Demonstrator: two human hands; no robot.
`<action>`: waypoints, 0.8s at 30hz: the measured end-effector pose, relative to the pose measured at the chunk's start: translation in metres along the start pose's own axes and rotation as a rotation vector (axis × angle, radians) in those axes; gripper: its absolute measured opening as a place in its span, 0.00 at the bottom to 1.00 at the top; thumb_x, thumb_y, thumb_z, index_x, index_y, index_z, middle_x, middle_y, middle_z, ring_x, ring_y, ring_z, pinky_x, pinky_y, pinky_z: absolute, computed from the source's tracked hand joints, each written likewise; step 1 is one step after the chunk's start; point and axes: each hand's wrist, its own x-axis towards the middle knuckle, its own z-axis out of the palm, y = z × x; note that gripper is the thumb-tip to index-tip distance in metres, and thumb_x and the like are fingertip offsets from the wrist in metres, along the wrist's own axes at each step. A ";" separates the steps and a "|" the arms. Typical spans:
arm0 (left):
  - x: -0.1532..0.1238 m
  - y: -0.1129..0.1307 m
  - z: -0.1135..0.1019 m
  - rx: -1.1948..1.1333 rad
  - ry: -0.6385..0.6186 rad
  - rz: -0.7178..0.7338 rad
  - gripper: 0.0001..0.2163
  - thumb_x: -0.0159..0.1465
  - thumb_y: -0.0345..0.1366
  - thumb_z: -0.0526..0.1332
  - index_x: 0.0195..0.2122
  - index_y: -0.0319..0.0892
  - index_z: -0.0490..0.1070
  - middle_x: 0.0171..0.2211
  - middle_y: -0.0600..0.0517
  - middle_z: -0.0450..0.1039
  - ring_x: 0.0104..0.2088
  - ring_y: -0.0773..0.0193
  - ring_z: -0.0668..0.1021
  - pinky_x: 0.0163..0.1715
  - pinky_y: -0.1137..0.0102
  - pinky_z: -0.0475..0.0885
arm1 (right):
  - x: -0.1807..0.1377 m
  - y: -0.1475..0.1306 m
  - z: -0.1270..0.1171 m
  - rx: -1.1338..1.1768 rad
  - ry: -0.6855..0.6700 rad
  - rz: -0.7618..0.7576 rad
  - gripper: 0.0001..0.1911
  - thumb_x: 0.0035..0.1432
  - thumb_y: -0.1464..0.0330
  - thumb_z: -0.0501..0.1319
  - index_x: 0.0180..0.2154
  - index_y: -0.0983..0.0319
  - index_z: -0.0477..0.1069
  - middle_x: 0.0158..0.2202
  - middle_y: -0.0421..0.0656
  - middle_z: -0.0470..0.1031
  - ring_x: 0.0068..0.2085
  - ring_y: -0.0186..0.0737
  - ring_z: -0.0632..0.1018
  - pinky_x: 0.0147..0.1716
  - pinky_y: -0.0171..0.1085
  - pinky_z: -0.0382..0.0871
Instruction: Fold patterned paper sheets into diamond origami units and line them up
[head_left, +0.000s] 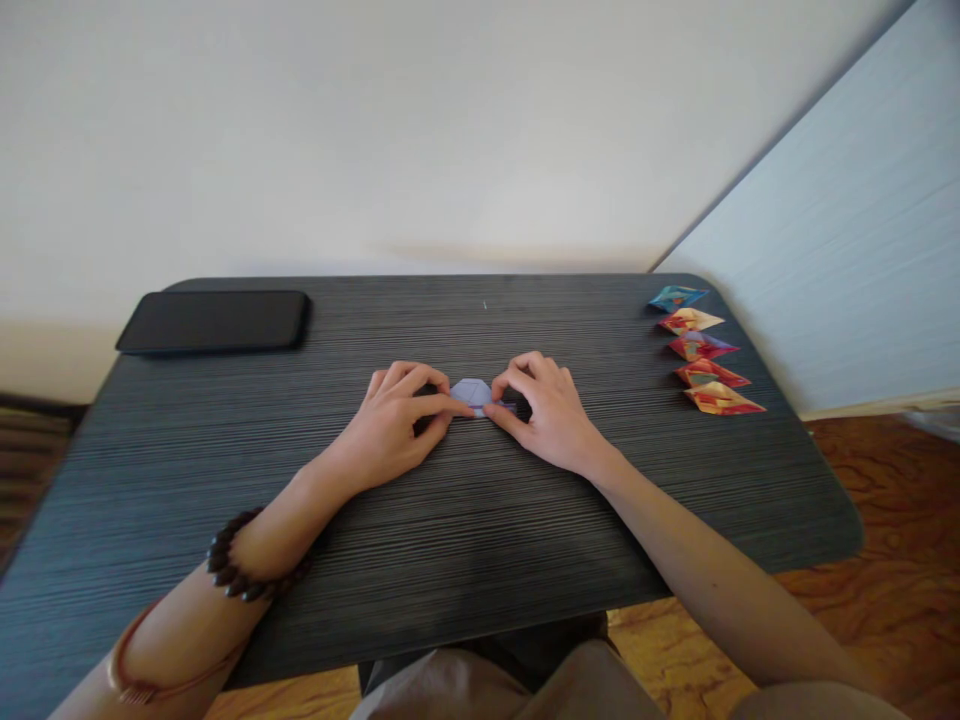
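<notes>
Lilac paper (471, 392), folded small, lies at the middle of the dark striped surface (465, 530), and both hands work on it. The left hand (390, 425) presses its fingertips onto the paper's left edge, with the index finger laid along the near side. The right hand (546, 410) pinches the right edge between thumb and curled fingers. So each grip is closed on the paper, which rests flat on the surface rather than lifted.

At the far right, five finished folds (705, 350) sit in a row, one behind another, in blue, cream, purple, red and orange prints, all pointed at both ends like little boats. They stand well apart from the hands.

Judging by that row, the lilac piece looks like a sixth of the same kind, only part made: it is a rounded, flat packet without the pointed ends, so several folds seem left.

A black phone (214, 320) lies at the far left corner. A bead bracelet (247, 565) circles the left wrist.
</notes>
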 end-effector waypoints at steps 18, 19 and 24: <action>0.011 0.014 0.004 -0.035 0.023 -0.303 0.10 0.58 0.33 0.56 0.36 0.51 0.76 0.40 0.52 0.69 0.47 0.53 0.65 0.46 0.53 0.58 | 0.002 0.001 -0.002 -0.005 -0.065 0.013 0.09 0.58 0.59 0.60 0.37 0.56 0.70 0.43 0.43 0.65 0.45 0.43 0.67 0.41 0.41 0.57; 0.011 0.014 0.003 -0.032 0.009 -0.304 0.11 0.58 0.33 0.56 0.37 0.51 0.76 0.40 0.52 0.69 0.47 0.53 0.65 0.47 0.52 0.57 | 0.002 0.001 -0.002 -0.005 -0.066 0.011 0.09 0.58 0.59 0.60 0.37 0.56 0.70 0.43 0.43 0.65 0.45 0.43 0.67 0.41 0.41 0.56; 0.010 0.008 -0.005 -0.049 -0.092 -0.271 0.14 0.60 0.32 0.54 0.41 0.53 0.75 0.41 0.53 0.68 0.48 0.54 0.64 0.49 0.52 0.56 | 0.003 0.001 -0.005 -0.005 -0.084 0.015 0.09 0.58 0.59 0.60 0.37 0.56 0.70 0.44 0.43 0.64 0.45 0.43 0.67 0.41 0.41 0.57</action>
